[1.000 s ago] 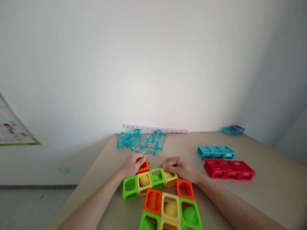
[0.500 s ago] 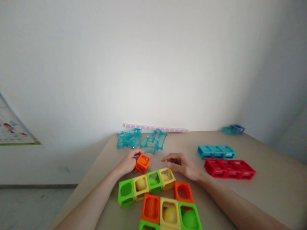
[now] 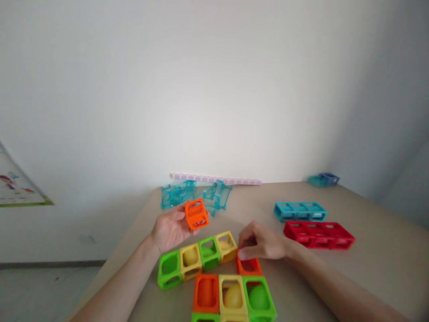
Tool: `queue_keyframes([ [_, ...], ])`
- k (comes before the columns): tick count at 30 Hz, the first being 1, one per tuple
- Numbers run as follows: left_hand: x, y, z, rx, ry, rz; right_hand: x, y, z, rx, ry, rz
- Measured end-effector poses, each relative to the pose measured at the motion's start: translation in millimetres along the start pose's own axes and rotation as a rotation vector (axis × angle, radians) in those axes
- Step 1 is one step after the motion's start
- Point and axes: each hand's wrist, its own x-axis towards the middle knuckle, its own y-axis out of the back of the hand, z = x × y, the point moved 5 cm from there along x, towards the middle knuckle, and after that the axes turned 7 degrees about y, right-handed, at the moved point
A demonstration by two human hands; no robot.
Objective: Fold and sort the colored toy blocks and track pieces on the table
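My left hand (image 3: 171,229) holds an orange cube block (image 3: 196,214) up above the table, fingers closed round its left and rear sides. My right hand (image 3: 262,241) has its thumb and fingers on the far edge of a second orange cube block (image 3: 249,267), which lies on the table. Just left of that block runs a slanted row of green and yellow cube blocks (image 3: 191,256). Nearer to me sits a joined group of orange, yellow and green cube blocks (image 3: 231,297), partly cut off by the frame's lower edge.
Right of my hands lie a joined blue block row (image 3: 300,211) and a red one (image 3: 319,235). Clear teal track pieces (image 3: 179,193) and a long purple-and-white strip (image 3: 216,179) are by the wall. Small blue pieces (image 3: 329,179) stand at the far right corner.
My left hand has raised and turned the orange block. My right hand has moved down and closed on the other orange block, which sits slightly further left in view.
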Motion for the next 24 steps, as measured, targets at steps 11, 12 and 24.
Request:
queue_keyframes([
  [11, -2, -14.2, -12, 0.296, 0.146, -0.16, 7, -3, -8, -0.031, 0.187, 0.118],
  [12, -3, -15.2, -13, 0.316, 0.161, -0.162, 7, -3, -10, -0.034, 0.207, 0.124],
  [24, -9, -16.8, -14, 0.465, 0.228, -0.182, 9, 1, -17, -0.088, 0.254, 0.234],
])
